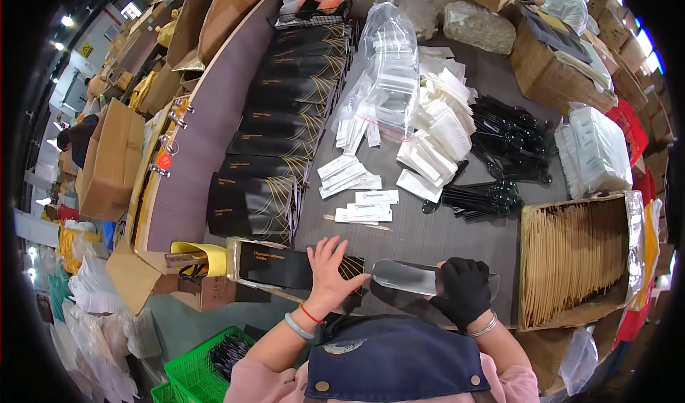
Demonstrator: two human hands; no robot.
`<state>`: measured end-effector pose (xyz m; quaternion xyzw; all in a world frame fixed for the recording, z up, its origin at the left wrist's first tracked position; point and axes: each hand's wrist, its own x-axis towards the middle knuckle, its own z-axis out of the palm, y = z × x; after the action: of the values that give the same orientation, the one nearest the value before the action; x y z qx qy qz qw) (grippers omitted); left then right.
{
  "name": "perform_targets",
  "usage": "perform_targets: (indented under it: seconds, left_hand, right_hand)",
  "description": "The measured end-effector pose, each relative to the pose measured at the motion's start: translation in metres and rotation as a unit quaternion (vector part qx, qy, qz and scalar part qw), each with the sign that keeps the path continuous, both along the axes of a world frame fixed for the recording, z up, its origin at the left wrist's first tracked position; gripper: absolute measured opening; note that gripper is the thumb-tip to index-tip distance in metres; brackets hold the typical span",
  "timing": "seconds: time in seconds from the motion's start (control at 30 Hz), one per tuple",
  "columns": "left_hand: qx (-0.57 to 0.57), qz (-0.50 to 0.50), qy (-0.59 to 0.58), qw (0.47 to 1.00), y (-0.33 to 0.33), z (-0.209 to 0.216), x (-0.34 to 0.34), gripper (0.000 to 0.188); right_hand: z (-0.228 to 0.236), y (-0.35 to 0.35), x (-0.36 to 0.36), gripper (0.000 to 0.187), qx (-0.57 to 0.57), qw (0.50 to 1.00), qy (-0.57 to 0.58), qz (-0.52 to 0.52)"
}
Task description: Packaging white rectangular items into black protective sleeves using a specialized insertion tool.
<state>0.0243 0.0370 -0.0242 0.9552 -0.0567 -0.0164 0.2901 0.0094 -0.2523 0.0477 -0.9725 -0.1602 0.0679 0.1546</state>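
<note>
Black pouch (285, 264) under splayed left hand (330, 269), gloved right hand (464, 289) fingers gripping clear sleeve (407, 277) (black pouch stacks (278, 117) behind)

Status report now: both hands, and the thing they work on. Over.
Left hand bare, flat on long black paper sleeve. Right hand, black glove, grips flat clear plastic sheet at sleeve mouth. Nothing between them.

Black packet (285, 264) partly under left hand (330, 271)
</note>
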Motion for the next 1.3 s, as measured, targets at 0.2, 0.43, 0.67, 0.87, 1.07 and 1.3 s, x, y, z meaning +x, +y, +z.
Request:
perform_targets:
  seconds: [0.2, 0.43, 0.67, 0.87, 1.07, 1.3]
  left_hand:
    - [-0.015, -0.006, 0.025, 1.000, 0.001, 0.006, 0.003, 0.087]
    - [-0.064, -0.111, 0.019, 0.992, 0.006, 0.021, 0.052, 0.062]
    - [0.073, -0.097, -0.140, 0.983, -0.023, -0.020, 0.134, 0.022]
    - [0.096, -0.134, -0.109, 0.980, 0.000, -0.018, 0.133, 0.013]
    - [0.102, -0.137, -0.141, 0.975, 0.017, -0.014, 0.123, 0.006]
    - [-0.010, -0.128, -0.094, 0.987, 0.014, -0.006, 0.123, 0.013]
  right_hand:
    - [-0.036, 0.034, 0.010, 0.062, 0.080, 0.994, 0.031, 0.069]
    - [-0.057, 0.046, 0.067, 0.069, 0.152, 0.984, -0.093, 0.017]
    - [-0.051, 0.018, 0.182, 0.073, -0.018, 0.982, -0.156, -0.109]
    - [-0.069, 0.023, 0.153, 0.066, -0.075, 0.991, -0.113, -0.001]
    - [-0.070, 0.029, 0.129, 0.053, 0.023, 0.984, -0.160, 0.081]
    - [-0.046, -0.012, 0.170, 0.046, 0.214, 0.970, -0.115, -0.028]
